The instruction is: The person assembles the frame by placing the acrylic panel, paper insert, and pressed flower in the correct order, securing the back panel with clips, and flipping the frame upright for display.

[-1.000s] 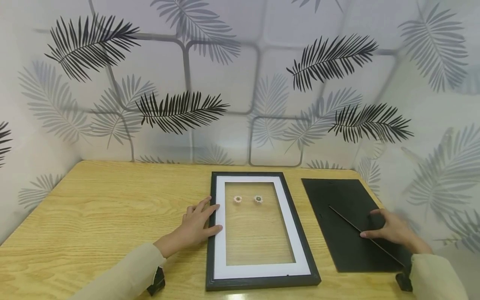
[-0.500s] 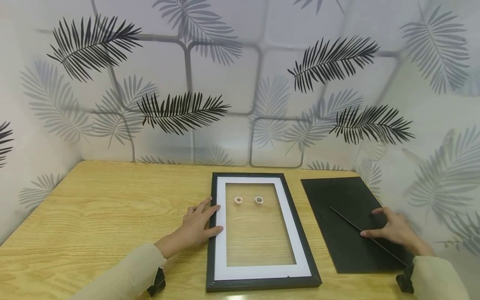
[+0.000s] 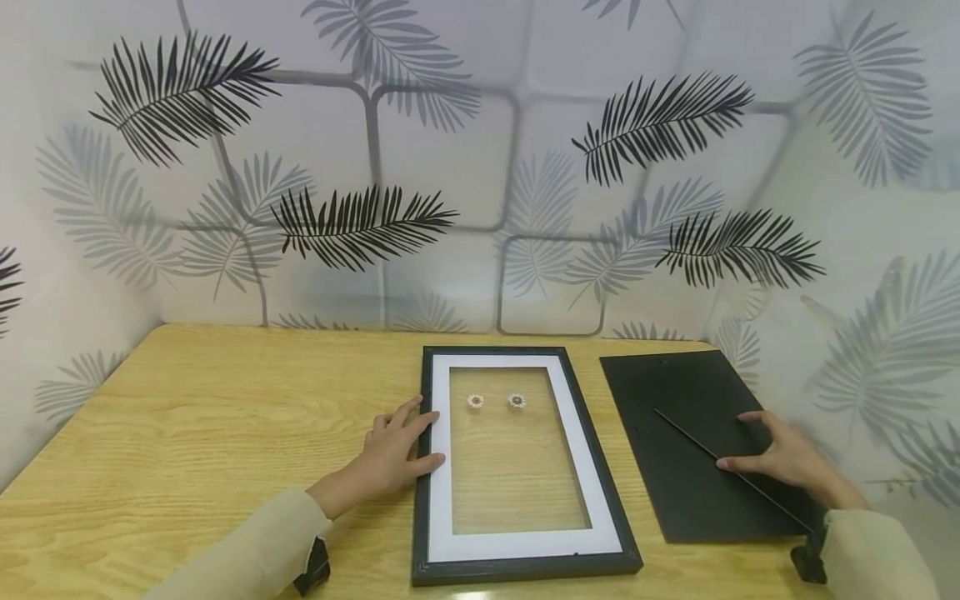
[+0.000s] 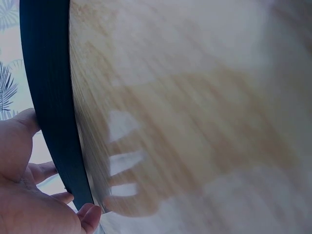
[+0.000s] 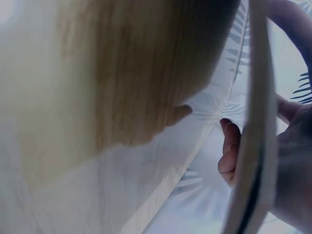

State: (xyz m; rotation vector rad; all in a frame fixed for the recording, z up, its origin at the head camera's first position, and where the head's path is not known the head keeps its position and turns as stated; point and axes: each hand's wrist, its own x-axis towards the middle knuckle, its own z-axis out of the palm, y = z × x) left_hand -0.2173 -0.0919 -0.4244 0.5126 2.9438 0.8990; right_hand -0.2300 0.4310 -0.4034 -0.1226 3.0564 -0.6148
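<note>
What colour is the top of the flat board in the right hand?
The board is black on top; best in the head view.

Head view bright; wrist views blurred

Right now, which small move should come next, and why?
I would probably raise the board slightly with the right hand, because that hand grips its right edge, while the left hand rests on the frame, which may keep it steady.
</note>
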